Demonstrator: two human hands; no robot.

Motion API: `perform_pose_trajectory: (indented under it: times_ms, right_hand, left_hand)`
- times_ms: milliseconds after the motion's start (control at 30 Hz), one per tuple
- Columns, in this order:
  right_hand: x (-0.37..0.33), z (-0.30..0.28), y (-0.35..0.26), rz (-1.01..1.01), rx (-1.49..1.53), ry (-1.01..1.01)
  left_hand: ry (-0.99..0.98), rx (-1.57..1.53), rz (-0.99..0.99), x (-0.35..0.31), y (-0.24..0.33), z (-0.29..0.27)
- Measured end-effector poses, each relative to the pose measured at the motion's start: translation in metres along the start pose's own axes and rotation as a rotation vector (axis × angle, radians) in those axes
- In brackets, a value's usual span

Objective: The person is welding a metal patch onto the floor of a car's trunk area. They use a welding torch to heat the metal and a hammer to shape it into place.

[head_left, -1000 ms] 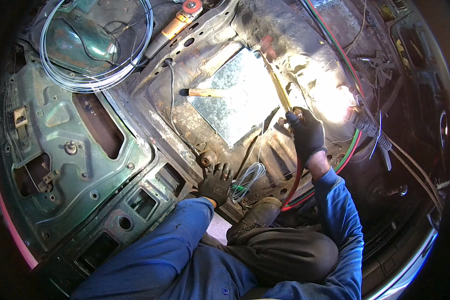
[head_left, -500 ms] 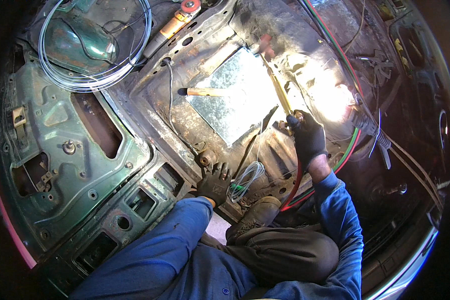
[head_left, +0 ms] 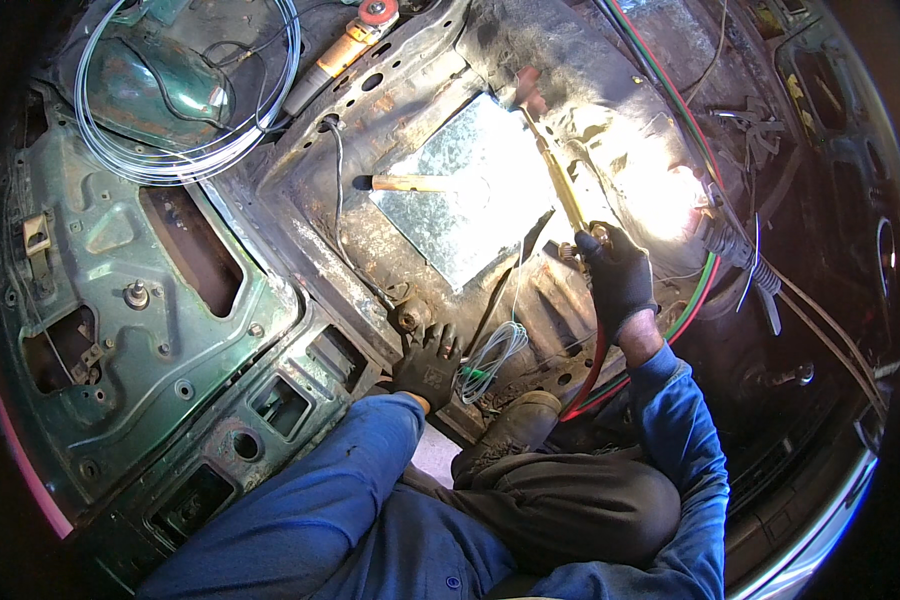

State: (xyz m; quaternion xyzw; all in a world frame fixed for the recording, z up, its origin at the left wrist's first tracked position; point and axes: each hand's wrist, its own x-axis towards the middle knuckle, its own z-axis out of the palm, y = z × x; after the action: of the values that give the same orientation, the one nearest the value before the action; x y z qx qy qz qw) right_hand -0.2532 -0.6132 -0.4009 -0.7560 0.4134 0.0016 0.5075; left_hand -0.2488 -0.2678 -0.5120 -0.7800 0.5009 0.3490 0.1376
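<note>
My right hand (head_left: 618,275), in a dark glove, is closed around the valve end of a brass gas torch (head_left: 562,185). The torch points up and away, its tip near a reddish patch (head_left: 532,92) on the car's floor. From its rear, a red hose (head_left: 592,375) curves down. My left hand (head_left: 427,365), also gloved, lies with fingers spread on the sill, beside a rusty round fitting (head_left: 410,315); it holds nothing. A bright metal sheet (head_left: 425,220) lies on the floor beyond my hands, partly washed out by glare. On it rests a wooden handle (head_left: 410,183) with a dark end.
A coil of thin wire (head_left: 495,362) lies beside my left hand. The green door panel (head_left: 110,290) fills the left, with a large wire coil (head_left: 90,120) above it. An orange angle grinder (head_left: 345,50) lies at the far side. A glaring lamp (head_left: 682,203) and locking pliers (head_left: 755,130) are at the right.
</note>
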Motion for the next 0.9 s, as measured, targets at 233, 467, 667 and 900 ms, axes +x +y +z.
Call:
perform_pose_trajectory:
  times_ms: [233,467,667,900]
  right_hand:
    - [0.003,0.001,-0.001,-0.018,-0.067,0.009]
    - [0.006,0.003,-0.003,-0.018,-0.043,0.003]
    - [0.01,0.006,-0.002,-0.001,0.002,-0.003]
    - [0.013,0.009,-0.001,-0.018,0.051,-0.017]
  left_hand:
    - [-0.011,-0.007,0.004,0.0,0.0,-0.002]
    - [-0.023,-0.04,0.003,-0.001,0.0,-0.008]
    - [-0.004,-0.01,0.006,0.0,-0.001,-0.005]
    - [0.046,-0.026,-0.002,0.001,-0.001,0.004]
